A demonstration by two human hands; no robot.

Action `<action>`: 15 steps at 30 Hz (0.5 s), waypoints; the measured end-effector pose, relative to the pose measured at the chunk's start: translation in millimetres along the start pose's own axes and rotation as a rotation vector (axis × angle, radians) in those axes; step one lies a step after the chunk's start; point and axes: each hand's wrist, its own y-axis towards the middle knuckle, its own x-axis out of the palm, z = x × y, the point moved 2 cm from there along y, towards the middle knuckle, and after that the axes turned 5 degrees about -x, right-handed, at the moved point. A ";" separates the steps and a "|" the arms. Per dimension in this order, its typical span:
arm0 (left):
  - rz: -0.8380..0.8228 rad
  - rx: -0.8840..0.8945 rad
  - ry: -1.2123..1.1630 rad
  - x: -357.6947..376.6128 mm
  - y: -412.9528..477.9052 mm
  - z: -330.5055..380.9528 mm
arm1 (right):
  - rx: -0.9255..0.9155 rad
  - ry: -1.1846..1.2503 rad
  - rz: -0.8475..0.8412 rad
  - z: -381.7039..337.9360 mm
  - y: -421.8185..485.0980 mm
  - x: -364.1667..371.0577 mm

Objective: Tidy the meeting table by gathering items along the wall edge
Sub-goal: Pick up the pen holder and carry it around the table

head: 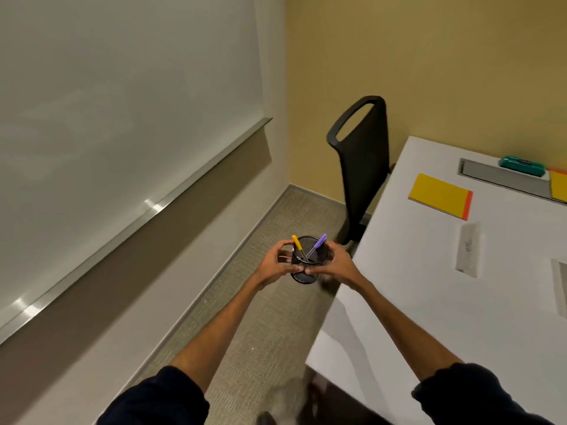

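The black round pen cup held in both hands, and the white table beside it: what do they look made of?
The black round pen cup looks like wire mesh, probably metal with a matte finish: fine holes let light through. The white table seems to be smooth laminate: flat, even, faintly shiny. Neither is certain.

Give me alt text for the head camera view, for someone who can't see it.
Both hands, left hand and right hand, hold a black mesh pen cup with a yellow pen and a purple pen above the carpet, left of a white table. The table carries a yellow notepad, papers and a teal case.
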 end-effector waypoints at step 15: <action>0.237 -0.045 -0.160 -194.5 -29.0 -48.5 | -0.048 0.078 -0.233 -95.4 100.0 159.7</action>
